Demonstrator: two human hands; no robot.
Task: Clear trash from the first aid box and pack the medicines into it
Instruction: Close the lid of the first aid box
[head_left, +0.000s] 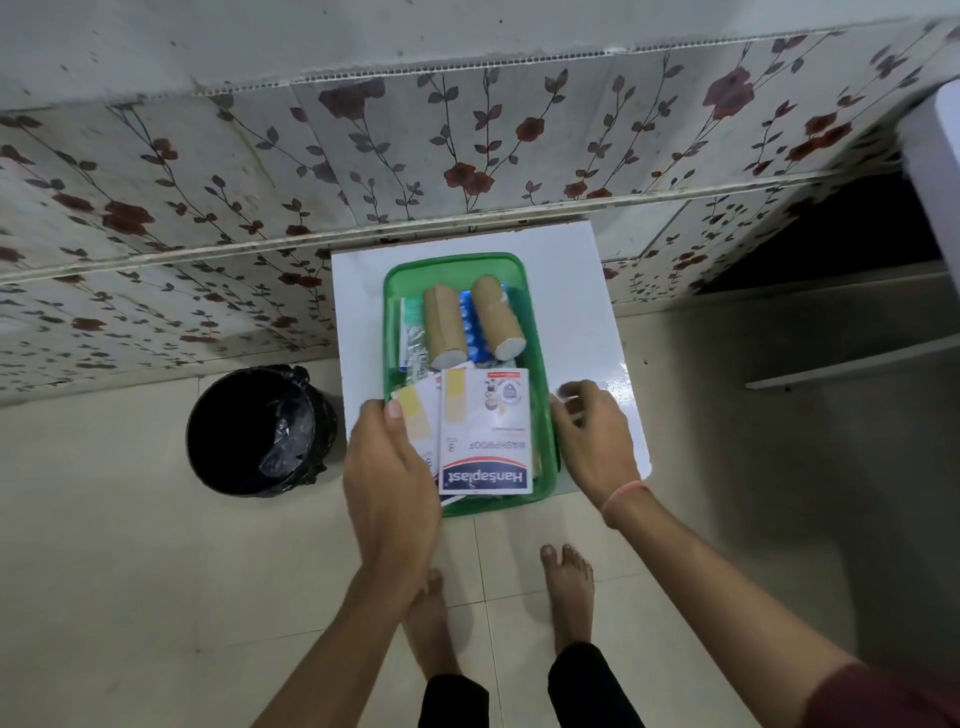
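Observation:
A green plastic first aid box (540, 364) sits on a small white table (576, 291). Inside lie two tan bandage rolls (444, 325) (496, 317), blue blister strips (475, 338) between them and a green-white packet (413, 332) at the left. Two Hansaplast plaster packs lie at the near end: a large one (485, 431) and a smaller one (418, 415). My left hand (387, 473) grips the smaller pack at the box's near left corner. My right hand (592, 431) hovers just outside the box's right rim, fingers apart, holding nothing.
A black bin (260, 431) lined with a black bag stands on the tiled floor left of the table. A flower-patterned wall runs behind. My bare feet (566, 592) are below the table's near edge. A dark opening and a white ledge lie at the right.

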